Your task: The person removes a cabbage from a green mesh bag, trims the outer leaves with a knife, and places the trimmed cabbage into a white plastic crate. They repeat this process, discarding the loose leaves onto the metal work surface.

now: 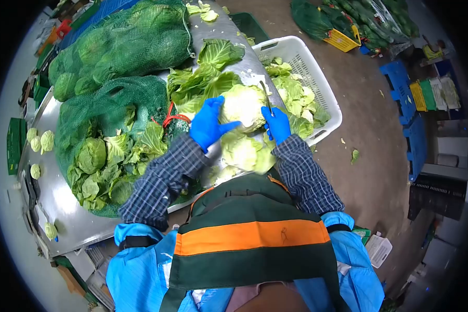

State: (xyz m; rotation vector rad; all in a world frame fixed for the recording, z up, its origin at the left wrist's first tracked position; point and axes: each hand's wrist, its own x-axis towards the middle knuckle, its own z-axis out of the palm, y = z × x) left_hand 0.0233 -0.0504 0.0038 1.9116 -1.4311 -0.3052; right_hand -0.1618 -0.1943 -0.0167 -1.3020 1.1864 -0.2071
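A pale, trimmed cabbage (243,107) sits at the table's right edge between my hands. My left hand (208,125), in a blue glove, is at its left side with thumb and fingers spread, the thumb reaching across its lower part. In my right hand (278,125), also gloved in blue, is a knife (265,94), its dark blade pointing away from me along the cabbage's right side. Another pale cabbage (244,154) lies nearer to me, partly blurred. Loose green outer leaves (205,83) are piled just beyond my left hand.
A white crate (327,104) holding cabbage leaves stands against the table on the right. To the left lie an opened green net sack (114,93) of cabbages and a full net sack (135,44). Small cabbage heads (47,140) rest at the metal table's far left.
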